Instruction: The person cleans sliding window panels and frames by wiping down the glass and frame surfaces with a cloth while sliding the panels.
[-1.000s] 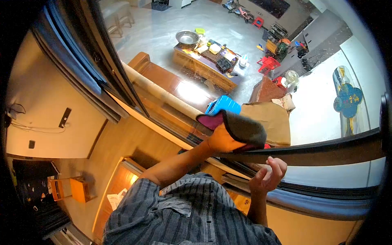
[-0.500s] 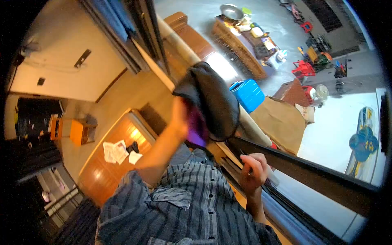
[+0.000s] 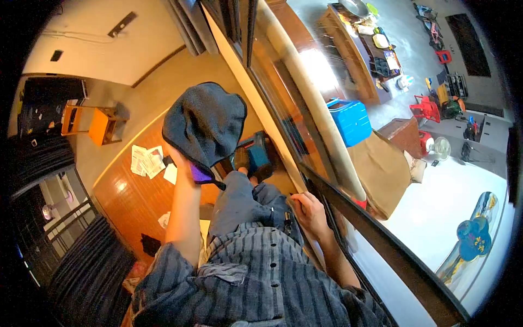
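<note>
A black cloth with a purple underside is draped over my left hand. The fingers are mostly hidden beneath it, and the hand grips it from below, out to the left of the window. My right hand is low beside the dark window frame, fingers curled inward. Whatever lies inside that curl, if anything, is too small to make out. Glass panes stand in the frame to the right of the cloth.
A wooden table with papers is on the left, an orange chair beyond it. Near my feet is a dark blue-black container. Past the window are a blue bin and a cluttered desk.
My left hand has swung the cloth left, away from the window, and its dark side now faces up. My right hand has moved slightly left. The camera view has shifted.
</note>
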Demonstrator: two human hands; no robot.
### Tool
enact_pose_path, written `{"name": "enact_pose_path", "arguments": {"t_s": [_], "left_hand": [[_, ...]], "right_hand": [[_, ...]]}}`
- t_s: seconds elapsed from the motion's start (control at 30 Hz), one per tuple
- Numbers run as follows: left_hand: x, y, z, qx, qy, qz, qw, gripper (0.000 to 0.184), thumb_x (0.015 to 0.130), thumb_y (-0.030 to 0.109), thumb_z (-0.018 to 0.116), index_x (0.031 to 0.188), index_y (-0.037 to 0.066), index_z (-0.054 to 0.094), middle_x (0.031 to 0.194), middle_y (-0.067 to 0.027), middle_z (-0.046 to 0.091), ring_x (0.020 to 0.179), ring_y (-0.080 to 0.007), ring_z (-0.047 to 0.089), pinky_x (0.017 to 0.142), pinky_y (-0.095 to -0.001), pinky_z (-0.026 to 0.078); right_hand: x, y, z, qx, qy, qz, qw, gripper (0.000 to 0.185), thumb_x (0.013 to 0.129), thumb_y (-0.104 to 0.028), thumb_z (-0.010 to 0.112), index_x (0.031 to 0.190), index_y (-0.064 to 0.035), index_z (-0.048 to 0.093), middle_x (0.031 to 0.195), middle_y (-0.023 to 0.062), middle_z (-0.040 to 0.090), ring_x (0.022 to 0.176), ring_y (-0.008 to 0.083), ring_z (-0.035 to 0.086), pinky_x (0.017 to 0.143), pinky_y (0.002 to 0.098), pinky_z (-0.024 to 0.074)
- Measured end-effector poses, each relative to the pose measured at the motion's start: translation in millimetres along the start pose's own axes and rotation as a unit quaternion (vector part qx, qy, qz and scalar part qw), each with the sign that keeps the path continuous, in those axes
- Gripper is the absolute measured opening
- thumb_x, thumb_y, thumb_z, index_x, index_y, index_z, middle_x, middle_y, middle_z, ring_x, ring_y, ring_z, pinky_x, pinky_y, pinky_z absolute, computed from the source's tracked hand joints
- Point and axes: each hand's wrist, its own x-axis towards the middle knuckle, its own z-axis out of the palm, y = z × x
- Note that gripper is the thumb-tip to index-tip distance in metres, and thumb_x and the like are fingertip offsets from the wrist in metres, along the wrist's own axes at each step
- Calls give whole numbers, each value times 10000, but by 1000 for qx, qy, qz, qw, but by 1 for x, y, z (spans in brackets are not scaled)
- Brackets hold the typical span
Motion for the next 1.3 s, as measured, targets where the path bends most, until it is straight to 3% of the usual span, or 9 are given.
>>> {"name": "enact_pose_path", "arguments": {"t_s": [0.37,0.5,0.6,0.8,1.07,1.1,1.17,1.23,1.3], "left_hand": [[25,-27,-45,16,28,-70,997,623,1042,552,425,1418,76,567,1419,-108,602,1290,-301,558,1135,-461,436],[39,-42,-47,51,172,-88,980,656,1029,576,431,1429,72,560,1440,-103,591,1304,-315,549,1154,-462,419],[57,-35,-87,26,59,-52,997,690,1018,606,431,1441,74,551,1448,-107,586,1317,-317,540,1159,-462,413],[105,-29,-146,43,92,61,993,658,1056,528,391,1455,20,516,1474,-132,557,1331,-327,525,1180,-457,382],[156,-122,-195,155,7,171,973,663,1085,512,314,1426,-15,527,1435,-146,581,1312,-310,543,1159,-448,408],[138,-146,-186,153,-12,165,974,681,1082,532,308,1429,-13,524,1434,-149,581,1311,-309,544,1157,-452,409],[96,-207,-208,112,-49,159,980,694,1075,558,309,1432,3,524,1432,-147,582,1304,-310,546,1153,-457,411],[60,-272,-255,59,-38,142,987,685,1071,564,315,1430,22,530,1428,-139,586,1295,-312,548,1150,-455,415],[27,-327,-277,-12,-53,106,993,663,1069,558,324,1425,41,540,1418,-126,593,1283,-308,551,1144,-448,419]], "right_hand": [[19,81,58,-54,-89,70,992,155,936,-16,623,1077,-40,681,984,185,654,953,388,654,829,434,528],[62,71,64,-44,-21,70,996,173,927,-30,603,1081,-66,673,1004,164,645,965,392,635,817,457,523],[75,92,84,-82,-11,32,996,184,921,-66,620,1093,-91,679,999,150,643,973,392,632,813,461,526],[104,119,127,-71,-52,-21,996,210,915,7,601,1112,-37,657,1036,181,651,970,406,635,844,446,527],[74,283,225,-99,-6,-142,985,297,856,62,637,1137,-31,667,1088,177,642,1046,388,632,904,426,524],[64,329,243,-118,-12,-149,982,289,987,-148,591,1255,-54,646,1189,173,648,1120,364,630,961,440,518],[37,472,297,150,57,-60,985,438,1041,-350,489,1350,-59,594,1270,160,635,1183,333,614,1013,447,497],[15,460,288,502,24,243,830,752,1053,-634,292,1478,-46,489,1412,131,579,1299,278,546,1113,445,428],[-15,537,287,451,22,152,879,623,1062,-497,427,1472,-35,503,1444,134,561,1326,282,524,1121,404,409]]}}
